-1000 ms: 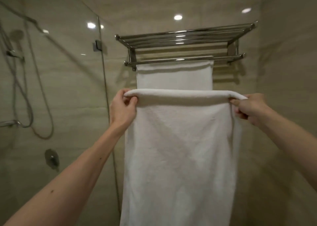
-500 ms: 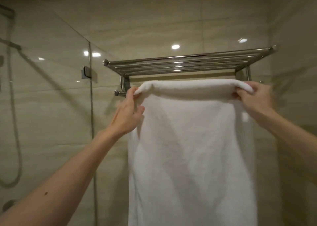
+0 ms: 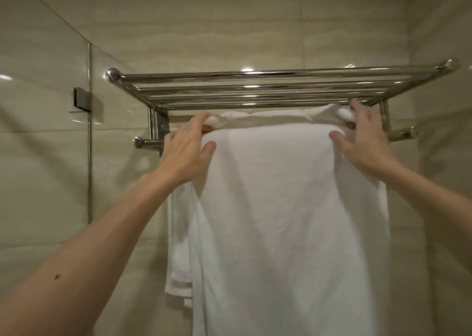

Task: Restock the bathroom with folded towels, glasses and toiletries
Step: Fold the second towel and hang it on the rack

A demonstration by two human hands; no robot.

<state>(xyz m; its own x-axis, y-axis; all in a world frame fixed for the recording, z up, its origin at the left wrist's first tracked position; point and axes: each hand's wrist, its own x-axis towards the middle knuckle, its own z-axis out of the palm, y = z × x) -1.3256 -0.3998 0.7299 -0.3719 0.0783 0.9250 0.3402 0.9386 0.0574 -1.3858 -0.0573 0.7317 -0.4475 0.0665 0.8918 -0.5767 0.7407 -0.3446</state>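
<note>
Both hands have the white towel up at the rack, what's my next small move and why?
Probably push the top edge over the lower bar and release: left hand and right hand pinch corners of the towel just above that bar, its length hanging in front.

The slot between shelf (image 3: 255, 80) and rail (image 3: 148, 143) is narrow. The towel (image 3: 281, 208) edge fills most of it, bunched where the left grip (image 3: 189, 152) and right grip (image 3: 362, 141) hold it. Brackets (image 3: 156, 121) close the slot at both ends. Only the rail's two tips are bare. Glass (image 3: 43, 144) stands near the rack's left end, and the side wall (image 3: 444, 182) crowds the right. A second towel (image 3: 178, 233) hangs behind the first at left. Above the shelf lies open room.
</note>
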